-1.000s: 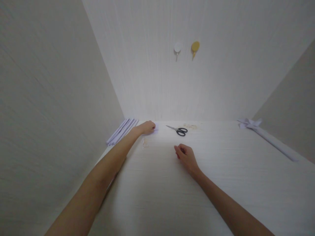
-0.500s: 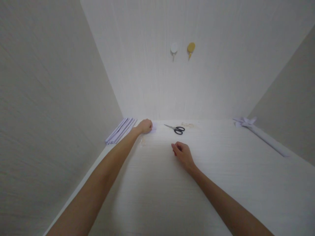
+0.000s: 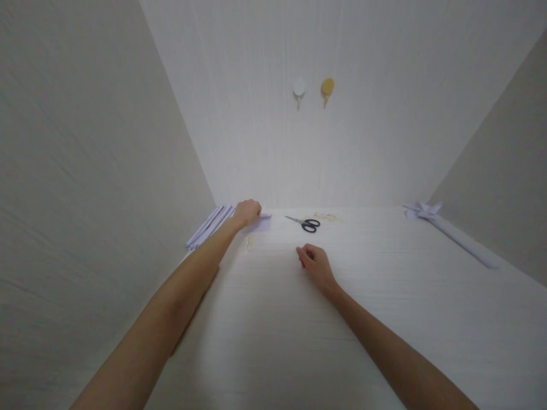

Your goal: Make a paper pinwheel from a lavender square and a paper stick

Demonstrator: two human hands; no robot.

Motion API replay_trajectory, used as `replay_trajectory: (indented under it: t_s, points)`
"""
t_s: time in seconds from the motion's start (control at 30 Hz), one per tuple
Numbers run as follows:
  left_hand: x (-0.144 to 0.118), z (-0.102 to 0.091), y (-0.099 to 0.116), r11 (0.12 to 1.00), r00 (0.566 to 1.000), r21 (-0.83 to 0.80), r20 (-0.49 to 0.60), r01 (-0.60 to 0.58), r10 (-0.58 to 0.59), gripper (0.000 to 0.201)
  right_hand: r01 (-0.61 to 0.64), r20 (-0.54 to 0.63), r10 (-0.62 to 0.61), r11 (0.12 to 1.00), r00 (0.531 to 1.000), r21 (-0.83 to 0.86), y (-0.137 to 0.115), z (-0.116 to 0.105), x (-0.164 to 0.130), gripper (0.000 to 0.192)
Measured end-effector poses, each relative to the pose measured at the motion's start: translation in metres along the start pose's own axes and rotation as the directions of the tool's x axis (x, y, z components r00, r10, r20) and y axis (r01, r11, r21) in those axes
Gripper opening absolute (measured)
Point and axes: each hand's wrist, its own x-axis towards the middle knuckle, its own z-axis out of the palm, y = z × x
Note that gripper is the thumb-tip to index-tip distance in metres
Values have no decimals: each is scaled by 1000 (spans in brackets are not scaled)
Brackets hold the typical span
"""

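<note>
At the back left of the table, my left hand is closed on a pale lilac sheet of paper, whose edge sticks out to the right of the fingers. More lilac paper lies flat just below it. My right hand rests lower on the table with curled fingers, thumb and forefinger close together; whether anything sits between them cannot be made out. Scissors with black handles lie shut above my right hand, blades pointing left. Several rolled lilac paper sticks lie beside my left hand, partly behind the arm.
A long paper roll topped with a folded paper flower lies at the right, along the side wall. On the back wall are a white hook and a yellow hook. Pale brown stains mark the table.
My left hand has risen a little and moved slightly left, lifting the paper's edge and uncovering more of the lilac paper below. My right hand and the scissors stay nearly in place.
</note>
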Motion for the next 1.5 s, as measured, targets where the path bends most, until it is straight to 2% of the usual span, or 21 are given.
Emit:
replay_trajectory:
  t_s: [0.23, 0.27, 0.33, 0.4, 0.43, 0.5, 0.57, 0.63, 0.67, 0.73, 0.83, 0.97, 1.03, 1.13, 1.2, 1.33, 1.5]
  points:
    - [-15, -41, 11, 998, 987, -62, -162, -27, 17, 17, -3, -15, 4, 999, 1000, 42, -1, 0, -1, 31]
    - [-21, -46, 16, 984, 974, -172, -224, -55, 15, 16, -8, -20, 9, 998, 1000, 55, -1, 0, -1, 31]
    - [-36, -53, 28, 892, 955, -448, -286, -58, -81, 23, -24, -31, 27, 995, 999, 93, -1, -1, 0, 31]
    - [-54, -57, 42, 698, 942, -716, -244, -15, -230, 34, -49, -28, 53, 988, 998, 144, -1, -4, -1, 30]
    - [-65, -58, 49, 561, 938, -828, -197, -3, -286, 37, -59, -19, 63, 984, 998, 167, -1, -6, -2, 30]
    - [-84, -56, 63, 251, 947, -968, -75, 6, -311, 39, -98, 21, 96, 964, 995, 248, -3, -13, -6, 32]
    - [-101, -48, 74, -33, 953, -997, 70, 63, -295, 40, -195, 104, 166, 888, 981, 417, -6, -23, -14, 40]
    - [-114, -35, 84, -244, 933, -956, 228, 161, -278, 44, -323, 224, 235, 758, 946, 567, -9, -33, -26, 47]
    - [-118, -28, 88, -326, 919, -922, 300, 211, -255, 43, -355, 262, 244, 715, 934, 602, -10, -38, -31, 49]
    - [-124, -13, 97, -421, 898, -861, 395, 287, -194, 39, -360, 264, 249, 716, 932, 598, -11, -48, -42, 43]
    - [-130, 4, 110, -468, 878, -823, 444, 322, -177, 34, -297, 175, 241, 818, 954, 492, -7, -57, -53, 30]
    - [-140, 13, 121, -453, 884, -817, 453, 357, -120, 23, -254, 32, 255, 927, 966, 276, 0, -65, -53, 31]
    - [-145, 14, 123, -401, 893, -831, 445, 386, -62, 26, -174, -25, 178, 978, 984, 115, 1, -69, -51, 33]
    - [-151, 16, 125, -249, 898, -876, 437, 413, -46, 26, -82, -79, 77, 995, 994, -64, -1, -74, -48, 35]
    - [-154, 18, 125, -200, 903, -888, 429, 414, -36, 28, -87, -76, 79, 990, 994, -112, -2, -75, -49, 34]
    - [-158, 22, 127, -213, 915, -898, 401, 384, -38, 44, -91, -6, 91, 986, 996, -138, -2, -73, -52, 33]
    - [-163, 24, 129, -176, 939, -931, 337, 321, -70, 59, -95, 50, 103, 986, 993, -139, -3, -71, -53, 33]
